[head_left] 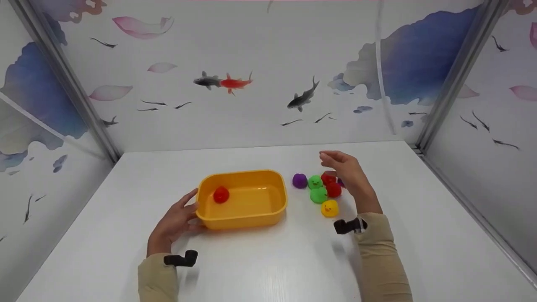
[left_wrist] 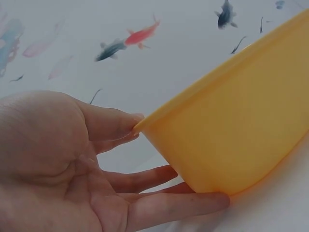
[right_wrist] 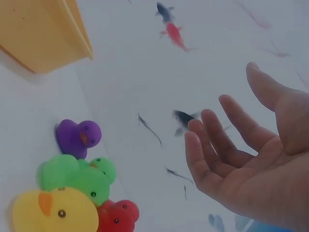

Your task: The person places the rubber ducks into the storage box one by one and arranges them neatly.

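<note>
Along the left end of the yellow tub (head_left: 241,222), our left hand (head_left: 176,218) holds the rim (left_wrist: 203,83). Our right hand (head_left: 347,168), fingers loosely spread, hovers near the purple, green, red and yellow ducks (head_left: 318,196) right of the tub; inside sits a red toy (head_left: 221,194), probably another duck.

1. The tub (head_left: 241,222) is yellow-orange.
2. Rubber ducks (head_left: 319,195) are purple, green, red and yellow.
3. The table (head_left: 251,268) is white.
4. White walls (head_left: 251,42) bear black and red fish (head_left: 235,83), pink petals (head_left: 136,28).
5. Sleeves (head_left: 379,251) are beige.
</note>
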The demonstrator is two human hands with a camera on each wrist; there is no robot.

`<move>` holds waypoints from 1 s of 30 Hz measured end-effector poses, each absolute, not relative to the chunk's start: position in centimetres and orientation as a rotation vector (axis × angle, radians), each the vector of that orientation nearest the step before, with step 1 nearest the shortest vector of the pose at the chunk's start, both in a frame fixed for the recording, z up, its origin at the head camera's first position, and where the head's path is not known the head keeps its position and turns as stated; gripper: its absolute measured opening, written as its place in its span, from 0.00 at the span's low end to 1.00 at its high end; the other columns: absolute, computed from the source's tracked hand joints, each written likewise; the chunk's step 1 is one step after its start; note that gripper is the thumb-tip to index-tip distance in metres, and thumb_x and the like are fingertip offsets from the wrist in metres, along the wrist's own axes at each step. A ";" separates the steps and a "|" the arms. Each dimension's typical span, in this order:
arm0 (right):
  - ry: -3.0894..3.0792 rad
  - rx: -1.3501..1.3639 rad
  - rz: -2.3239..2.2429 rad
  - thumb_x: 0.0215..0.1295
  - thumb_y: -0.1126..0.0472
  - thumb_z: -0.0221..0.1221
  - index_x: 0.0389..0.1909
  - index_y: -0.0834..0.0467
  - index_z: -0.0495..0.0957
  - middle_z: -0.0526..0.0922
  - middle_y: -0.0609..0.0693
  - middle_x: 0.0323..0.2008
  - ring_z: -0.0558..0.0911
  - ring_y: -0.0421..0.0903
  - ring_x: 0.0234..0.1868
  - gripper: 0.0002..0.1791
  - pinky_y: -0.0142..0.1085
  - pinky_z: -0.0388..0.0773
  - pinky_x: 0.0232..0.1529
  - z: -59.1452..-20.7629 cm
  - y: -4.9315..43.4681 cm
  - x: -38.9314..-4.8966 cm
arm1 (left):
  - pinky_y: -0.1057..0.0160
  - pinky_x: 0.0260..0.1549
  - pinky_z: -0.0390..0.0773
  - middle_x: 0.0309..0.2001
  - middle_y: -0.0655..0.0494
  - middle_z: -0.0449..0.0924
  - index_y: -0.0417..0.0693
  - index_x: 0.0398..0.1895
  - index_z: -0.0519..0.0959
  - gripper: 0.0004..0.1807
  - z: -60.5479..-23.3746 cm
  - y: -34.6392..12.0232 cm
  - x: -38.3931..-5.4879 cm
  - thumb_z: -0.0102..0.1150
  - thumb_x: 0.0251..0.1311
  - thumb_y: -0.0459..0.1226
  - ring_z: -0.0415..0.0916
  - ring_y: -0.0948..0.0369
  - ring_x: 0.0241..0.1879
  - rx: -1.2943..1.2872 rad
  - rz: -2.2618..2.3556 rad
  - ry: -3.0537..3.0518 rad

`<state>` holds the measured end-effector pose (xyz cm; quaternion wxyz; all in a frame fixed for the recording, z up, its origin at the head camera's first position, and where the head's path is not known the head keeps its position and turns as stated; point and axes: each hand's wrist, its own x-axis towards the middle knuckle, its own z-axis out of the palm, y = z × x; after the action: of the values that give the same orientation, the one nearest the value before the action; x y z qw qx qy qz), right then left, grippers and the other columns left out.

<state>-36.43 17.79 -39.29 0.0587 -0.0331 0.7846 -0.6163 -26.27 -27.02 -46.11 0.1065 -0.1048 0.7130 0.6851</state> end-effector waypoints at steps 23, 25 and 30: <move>2.607 0.383 -1.815 0.68 0.42 0.60 0.73 0.53 0.65 0.56 0.58 0.78 0.58 0.59 0.77 0.37 0.54 0.60 0.77 -44.8 22.9 -38.9 | 0.46 0.59 0.80 0.76 0.43 0.61 0.68 0.80 0.50 0.33 -45.9 -27.0 -26.1 0.46 0.77 0.43 0.72 0.45 0.66 -0.316 2.003 2.107; 2.606 0.362 -1.796 0.68 0.43 0.61 0.73 0.55 0.65 0.55 0.59 0.78 0.58 0.60 0.77 0.37 0.54 0.60 0.77 -45.3 23.1 -39.1 | 0.45 0.59 0.80 0.76 0.42 0.61 0.67 0.80 0.51 0.33 -46.0 -27.0 -26.1 0.46 0.77 0.42 0.72 0.45 0.66 -0.311 2.024 2.088; 2.613 0.281 -1.689 0.69 0.43 0.60 0.75 0.56 0.60 0.52 0.62 0.79 0.57 0.63 0.77 0.40 0.55 0.59 0.78 -46.2 23.5 -39.5 | 0.44 0.58 0.80 0.75 0.42 0.62 0.67 0.80 0.51 0.32 -46.0 -27.2 -26.2 0.44 0.77 0.40 0.71 0.44 0.67 -0.309 2.048 2.070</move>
<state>-39.48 23.53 -46.23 0.0086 0.0900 0.8364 -0.5407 -26.16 -27.18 -45.98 0.1064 -0.1048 0.7028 0.6955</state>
